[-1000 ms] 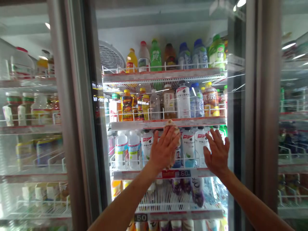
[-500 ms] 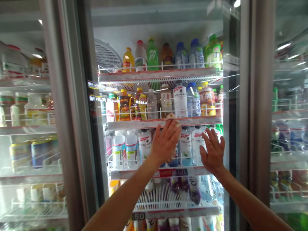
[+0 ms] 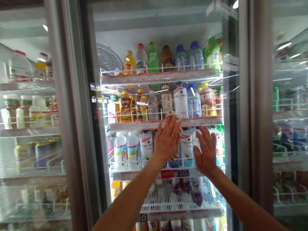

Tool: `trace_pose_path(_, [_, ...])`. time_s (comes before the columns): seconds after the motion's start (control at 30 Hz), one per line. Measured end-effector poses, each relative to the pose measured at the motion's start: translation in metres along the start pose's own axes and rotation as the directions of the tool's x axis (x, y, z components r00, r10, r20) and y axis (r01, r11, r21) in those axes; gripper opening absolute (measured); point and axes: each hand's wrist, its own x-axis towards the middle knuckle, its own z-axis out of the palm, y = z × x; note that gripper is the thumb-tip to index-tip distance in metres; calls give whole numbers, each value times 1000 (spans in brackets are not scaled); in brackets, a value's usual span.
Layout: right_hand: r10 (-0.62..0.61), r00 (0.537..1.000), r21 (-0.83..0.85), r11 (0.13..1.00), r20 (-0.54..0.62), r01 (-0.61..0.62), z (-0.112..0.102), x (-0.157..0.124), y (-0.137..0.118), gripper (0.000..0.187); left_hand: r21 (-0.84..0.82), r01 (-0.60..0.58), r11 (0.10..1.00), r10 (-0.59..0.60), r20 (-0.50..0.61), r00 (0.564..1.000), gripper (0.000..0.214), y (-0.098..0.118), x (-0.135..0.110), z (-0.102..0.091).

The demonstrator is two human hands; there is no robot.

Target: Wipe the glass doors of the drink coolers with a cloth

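Two bare hands flat on a drinks cooler's glass door

Both forearms come up from the lower edge of the frame. Near the centre, the left hand (image 3: 167,141) has its fingers stretched out flat over a beige cloth (image 3: 171,114), pinning it against the glass door (image 3: 134,29); the cloth peeks out above the fingertips. Just to its right, the right hand (image 3: 205,152) rests open on the same glass with fingers spread, gripping nothing. Behind the glass, a wire shelf (image 3: 134,125) crosses at fingertip height, with white-labelled bottles (image 3: 120,150) below it. A green bottle (image 3: 153,56) stands in the top row, and a fan grille (image 3: 109,59) sits farthest back, upper left.
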Motion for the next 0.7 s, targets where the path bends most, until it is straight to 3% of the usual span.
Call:
trace_pose_path(0.1, [-74,993,106,992,88,65,19,27,-32,61,-94,-8,996,12,41,999,64,3,-13,-4])
trace_pose_path(0.2, [-69,984,-6,997,162,71,45,40,-56,56,-96,48,994,-45,33,998,78,-28,-34,-24])
trace_pose_path(0.27, [-86,984,-104,989,159,103,57,41,-58,53,-32,107,994,-105,40,994,84,-49,-49,-35])
trace_pose_path(0.33, [-119,984,-171,975,130,140,56,41,-42,51,37,150,988,-152,35,988,78,-62,-61,-40])
trace_pose_path(0.4, [-85,995,-251,963,54,96,40,44,-3,50,87,162,983,-163,4,987,70,-65,-67,-39])
trace_pose_path(0.5, [149,977,-387,901,-150,-196,5,53,69,52,142,158,977,-157,-19,987,67,-60,-67,-33])
trace_pose_path(0.57, [271,943,-420,846,-192,-329,-8,55,94,55,170,165,972,-164,-17,986,67,-57,-65,-30])
trace_pose_path(0.63, [266,948,-421,850,-177,-317,-3,50,81,56,186,175,967,-175,-16,984,67,-56,-64,-29])
trace_pose_path(0.7, [103,990,-388,912,-99,-133,16,35,37,52,185,171,968,-170,-20,985,66,-57,-63,-29])
